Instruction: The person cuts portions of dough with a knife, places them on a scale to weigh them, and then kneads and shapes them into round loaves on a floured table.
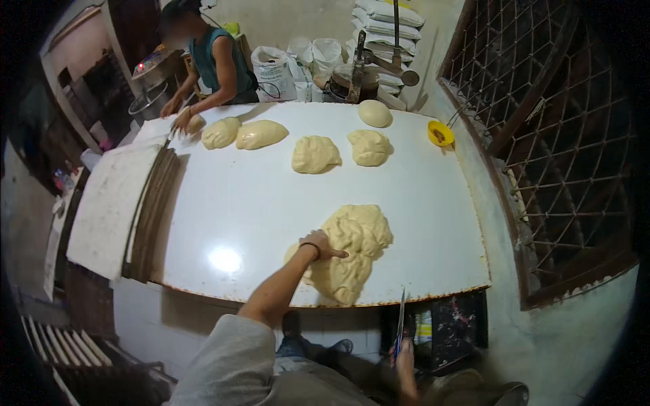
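The large dough mass [359, 237] lies at the near edge of the worktop [433, 223], the left hand [317, 242] on its left side, the knife [400, 325] in the right hand [405, 360] to its right. Behind it lie smaller dough lumps [315, 154], with stacked boards [112, 203] at the left end and a bowl [445, 127] near the far right corner. Sacks [273, 73] stand behind the worktop.
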Motion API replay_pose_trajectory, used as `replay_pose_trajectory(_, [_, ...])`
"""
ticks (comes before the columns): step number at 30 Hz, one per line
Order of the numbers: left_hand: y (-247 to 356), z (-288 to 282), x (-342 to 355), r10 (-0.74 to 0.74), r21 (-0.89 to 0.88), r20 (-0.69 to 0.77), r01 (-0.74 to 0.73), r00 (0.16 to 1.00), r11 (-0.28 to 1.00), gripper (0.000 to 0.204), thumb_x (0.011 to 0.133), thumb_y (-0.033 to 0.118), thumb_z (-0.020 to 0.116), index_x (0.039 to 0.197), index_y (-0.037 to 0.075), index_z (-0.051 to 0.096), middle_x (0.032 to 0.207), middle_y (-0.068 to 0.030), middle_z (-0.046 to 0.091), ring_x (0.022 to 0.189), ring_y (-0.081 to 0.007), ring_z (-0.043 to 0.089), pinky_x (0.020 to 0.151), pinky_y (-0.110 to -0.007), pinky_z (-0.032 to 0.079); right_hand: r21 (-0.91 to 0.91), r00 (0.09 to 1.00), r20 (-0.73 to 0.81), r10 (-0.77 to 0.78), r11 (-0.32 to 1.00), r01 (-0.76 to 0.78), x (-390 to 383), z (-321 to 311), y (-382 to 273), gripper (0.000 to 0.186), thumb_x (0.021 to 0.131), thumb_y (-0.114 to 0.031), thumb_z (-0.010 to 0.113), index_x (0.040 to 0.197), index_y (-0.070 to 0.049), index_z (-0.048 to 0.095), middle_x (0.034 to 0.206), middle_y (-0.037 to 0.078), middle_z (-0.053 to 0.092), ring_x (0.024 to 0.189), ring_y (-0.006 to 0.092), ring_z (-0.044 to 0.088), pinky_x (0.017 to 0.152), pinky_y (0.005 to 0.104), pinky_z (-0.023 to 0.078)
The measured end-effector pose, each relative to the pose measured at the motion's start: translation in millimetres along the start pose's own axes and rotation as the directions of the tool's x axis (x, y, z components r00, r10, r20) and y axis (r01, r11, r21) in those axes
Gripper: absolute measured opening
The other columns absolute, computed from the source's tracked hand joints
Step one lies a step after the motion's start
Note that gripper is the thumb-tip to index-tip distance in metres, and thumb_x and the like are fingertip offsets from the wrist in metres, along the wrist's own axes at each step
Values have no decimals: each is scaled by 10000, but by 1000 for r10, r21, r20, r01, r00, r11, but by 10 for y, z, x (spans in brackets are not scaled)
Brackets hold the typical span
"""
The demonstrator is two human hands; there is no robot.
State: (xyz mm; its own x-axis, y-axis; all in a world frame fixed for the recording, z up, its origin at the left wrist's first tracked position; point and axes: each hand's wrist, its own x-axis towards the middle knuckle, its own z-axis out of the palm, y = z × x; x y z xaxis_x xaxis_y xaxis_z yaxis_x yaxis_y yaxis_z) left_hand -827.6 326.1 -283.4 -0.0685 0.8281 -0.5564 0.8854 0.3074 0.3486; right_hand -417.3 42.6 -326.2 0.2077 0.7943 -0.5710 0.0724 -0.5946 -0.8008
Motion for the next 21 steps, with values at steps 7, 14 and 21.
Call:
replay_pose_trajectory(7, [-578,176,-887,244,-62,-223,-263,944,963,706,752,545,772,1208,28,616,1067,-233,709,1018,-407,675,890,-501,535,-694,841,390,-375,481,536,363,1810,-1835,494,1082,-409,341,1040,-27,652,876,258,671,855,447,651,810,515,493])
replay_pose_trajectory(14, [-1335,416,-1239,346,-257,-304,-426,888,868,641,745,470,770,1177,6,675,1007,-264,708,971,-439,672,879,-491,533,-756,762,646,-38,106,646,560,2688,-2369,463,1065,-293,373,1335,42,545,1085,302,668,986,484,647,902,544,511])
replay_pose_trajectory(21, [-1703,246,-1493,426,-374,-358,-545,831,750,572,737,354,801,1141,-34,683,1043,-259,704,983,-428,667,899,-471,520,-766,773,620,135,-110,633,299,2551,-2228,502,949,-74,454,1441,21,444,1049,260,687,888,439,686,771,493,561])
